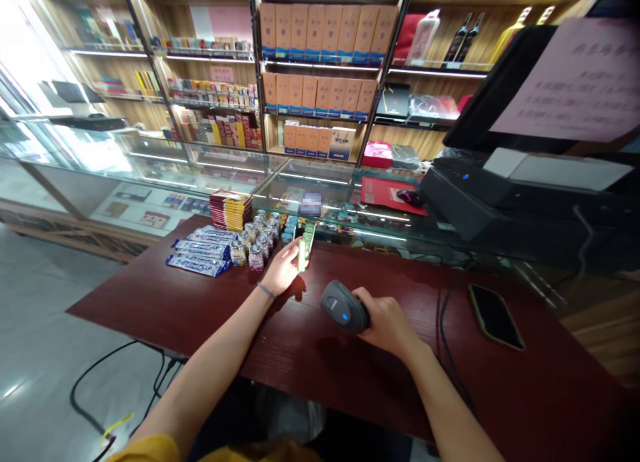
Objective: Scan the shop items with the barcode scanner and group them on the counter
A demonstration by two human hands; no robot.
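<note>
My left hand [281, 270], with a band at its wrist, is closed on a slim pale-green pack [301, 255] held upright above the table. Bright light falls on the pack and the fingers. In my right hand [385, 319] is a dark grey barcode scanner [344, 307] with a blue light on top, its head turned toward the pack. Just beyond my left hand stand small green packs [309, 233]. Several small capped jars [256, 257] are grouped to its left, beside blue-and-white packets [200, 250] lying flat. A stack of red-and-yellow packets [230, 210] sits behind them.
The dark red table [295, 342] meets a glass display counter [280, 175]. A phone [497, 317] and a black cable [444, 335] lie on the right. Past the counter's right end, a monitor [495, 82] and dark machine [480, 195] loom. A mouse [409, 197] rests on a red mat [385, 194].
</note>
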